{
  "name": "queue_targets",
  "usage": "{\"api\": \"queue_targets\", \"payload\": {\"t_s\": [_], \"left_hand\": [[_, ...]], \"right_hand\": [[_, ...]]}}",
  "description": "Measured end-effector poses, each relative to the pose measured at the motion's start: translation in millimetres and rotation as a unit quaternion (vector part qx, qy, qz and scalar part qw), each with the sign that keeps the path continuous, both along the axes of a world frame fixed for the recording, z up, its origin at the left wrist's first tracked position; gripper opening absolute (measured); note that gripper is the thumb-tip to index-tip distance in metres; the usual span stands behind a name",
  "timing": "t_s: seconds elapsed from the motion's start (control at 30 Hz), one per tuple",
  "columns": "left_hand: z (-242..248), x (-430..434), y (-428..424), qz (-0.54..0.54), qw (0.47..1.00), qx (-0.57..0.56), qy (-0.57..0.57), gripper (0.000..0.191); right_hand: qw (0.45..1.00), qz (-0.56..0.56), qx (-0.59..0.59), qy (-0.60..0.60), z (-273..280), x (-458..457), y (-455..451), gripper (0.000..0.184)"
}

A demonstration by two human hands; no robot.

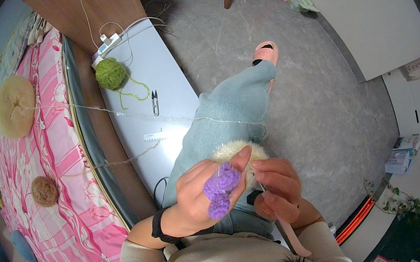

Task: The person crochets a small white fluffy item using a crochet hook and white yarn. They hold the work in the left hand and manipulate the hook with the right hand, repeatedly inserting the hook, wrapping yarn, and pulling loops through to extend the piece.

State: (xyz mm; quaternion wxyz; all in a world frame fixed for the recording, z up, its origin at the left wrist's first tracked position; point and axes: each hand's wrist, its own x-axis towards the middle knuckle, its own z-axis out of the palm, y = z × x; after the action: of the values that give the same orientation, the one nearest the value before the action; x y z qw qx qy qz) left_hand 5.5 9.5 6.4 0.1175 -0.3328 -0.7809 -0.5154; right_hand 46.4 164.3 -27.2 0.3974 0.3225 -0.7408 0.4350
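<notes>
Just above my lap, my left hand [194,192] grips a fuzzy cream crocheted piece [234,149]. A purple crocheted part [221,185] lies against its palm side, between the thumb and the fingers. My right hand [279,185] is closed around a crochet hook with a pink handle [294,239]. The hook's tip is at the edge of the cream piece, close to my left fingertips; the stitch there is too small to make out. From a large cream yarn ball [15,107] on the bed, a thin strand runs across my thigh towards the work.
A white low table [166,73] bears a green yarn ball [111,73], thread snips [155,103], a small ruler [154,136] and a power strip [109,45] with cables. On the pink bed [73,212] lies a brown yarn ball [45,191], its strand reaching the table.
</notes>
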Motion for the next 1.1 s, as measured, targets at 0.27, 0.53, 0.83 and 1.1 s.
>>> {"api": "queue_targets", "payload": {"t_s": [0.27, 0.53, 0.83, 1.1], "left_hand": [[2.2, -2.0, 1.0, -0.159, 0.811, 0.285, -0.487, 0.062], [1.9, -8.2, -3.6, -0.159, 0.824, 0.26, -0.478, 0.073], [-3.0, -5.3, -5.2, -0.165, 0.825, 0.284, -0.46, 0.07], [-10.2, -0.7, -2.7, -0.155, 0.882, 0.207, -0.394, 0.065]], "right_hand": [[0.995, 0.013, -0.06, 0.082, -20.0, -14.5, -1.5, 0.025], [0.857, 0.064, -0.448, -0.246, 1.2, -4.0, -12.6, 0.022], [0.908, 0.089, -0.281, -0.299, -0.8, -7.6, -4.4, 0.014], [0.964, -0.02, -0.188, -0.185, -5.0, -1.0, -1.9, 0.014]]}}
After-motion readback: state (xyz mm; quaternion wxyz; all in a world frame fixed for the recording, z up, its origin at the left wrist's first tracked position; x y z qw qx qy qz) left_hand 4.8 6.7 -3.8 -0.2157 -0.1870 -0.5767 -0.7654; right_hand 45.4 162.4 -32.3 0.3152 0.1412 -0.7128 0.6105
